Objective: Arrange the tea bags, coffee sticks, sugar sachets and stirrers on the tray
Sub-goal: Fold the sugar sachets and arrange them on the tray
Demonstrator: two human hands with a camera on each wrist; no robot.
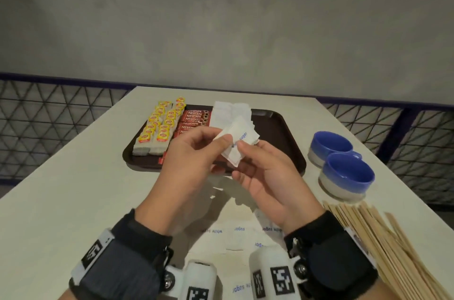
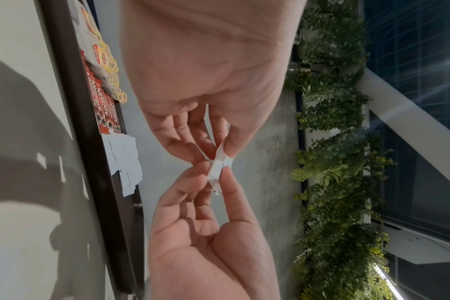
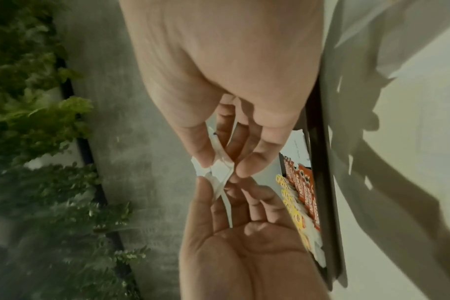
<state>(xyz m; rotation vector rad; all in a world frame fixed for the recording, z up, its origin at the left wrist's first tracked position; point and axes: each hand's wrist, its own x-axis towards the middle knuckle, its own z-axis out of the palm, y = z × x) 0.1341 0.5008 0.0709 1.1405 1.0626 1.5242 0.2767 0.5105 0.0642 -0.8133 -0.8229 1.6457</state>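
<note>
With both your left hand (image 1: 194, 152) and right hand (image 1: 265, 172) pinching the sugar sachets (image 1: 237, 144) above the tray (image 1: 290, 142), a loose pinch could spill them

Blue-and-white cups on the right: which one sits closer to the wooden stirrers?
The nearer blue-and-white cup, closest to the camera. Its base sits just beyond the tips of the wooden stirrers; the other cup stands behind it, closer to the dark brown tray.
</note>
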